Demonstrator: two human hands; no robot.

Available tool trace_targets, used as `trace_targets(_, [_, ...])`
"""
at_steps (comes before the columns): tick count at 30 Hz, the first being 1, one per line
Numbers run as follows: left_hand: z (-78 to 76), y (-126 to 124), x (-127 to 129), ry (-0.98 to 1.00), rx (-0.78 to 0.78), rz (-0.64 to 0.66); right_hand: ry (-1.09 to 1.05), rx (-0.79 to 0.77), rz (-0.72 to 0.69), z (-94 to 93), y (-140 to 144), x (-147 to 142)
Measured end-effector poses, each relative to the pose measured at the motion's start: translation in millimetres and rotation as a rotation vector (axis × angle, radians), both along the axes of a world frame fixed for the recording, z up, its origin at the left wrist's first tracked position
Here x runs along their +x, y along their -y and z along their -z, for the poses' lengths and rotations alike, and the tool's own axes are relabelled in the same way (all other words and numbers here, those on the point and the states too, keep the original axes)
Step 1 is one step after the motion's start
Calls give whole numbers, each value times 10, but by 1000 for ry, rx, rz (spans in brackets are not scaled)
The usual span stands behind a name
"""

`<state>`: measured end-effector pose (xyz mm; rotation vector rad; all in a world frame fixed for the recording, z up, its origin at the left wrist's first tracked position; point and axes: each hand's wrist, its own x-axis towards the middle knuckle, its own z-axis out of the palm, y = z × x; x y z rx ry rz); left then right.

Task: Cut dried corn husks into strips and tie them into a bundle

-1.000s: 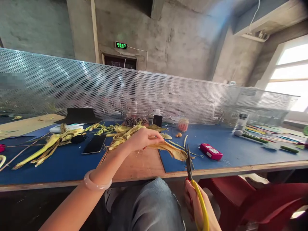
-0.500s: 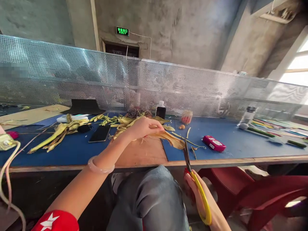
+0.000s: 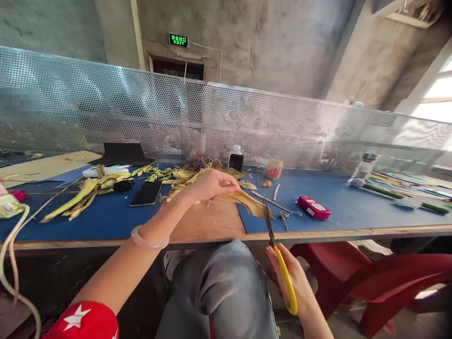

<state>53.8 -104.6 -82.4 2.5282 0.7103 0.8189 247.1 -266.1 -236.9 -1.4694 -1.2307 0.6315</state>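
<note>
Holding husk (image 3: 247, 201) | left hand (image 3: 208, 184) | right hand (image 3: 291, 278): scissors (image 3: 278, 256), blades seemingly closed

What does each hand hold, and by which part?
The left hand pinches a dried corn husk at its near end; the right hand grips yellow-handled scissors by the handles.

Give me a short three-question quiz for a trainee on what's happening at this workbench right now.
1. True or false: the right hand holds yellow-handled scissors.
2. What does the left hand grip?
3. Which lies right of the scissor blades: A) the red rectangular box, B) the black smartphone?

Key:
1. True.
2. A dried yellow corn husk, over the blue-matted table.
3. A.
</note>
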Motion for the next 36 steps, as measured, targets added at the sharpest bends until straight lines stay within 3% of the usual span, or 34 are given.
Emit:
trace_targets(13, [55,-152,69,-150,-151,65,200,-104,-108,12,28,209])
trace_targets(18, [109,-257,115,-184,-172,104,312,-101,-132,103,-25,329])
trace_targets(36, [324,-225,295,-223,-257,150,256,-128,-138,340,-49,387])
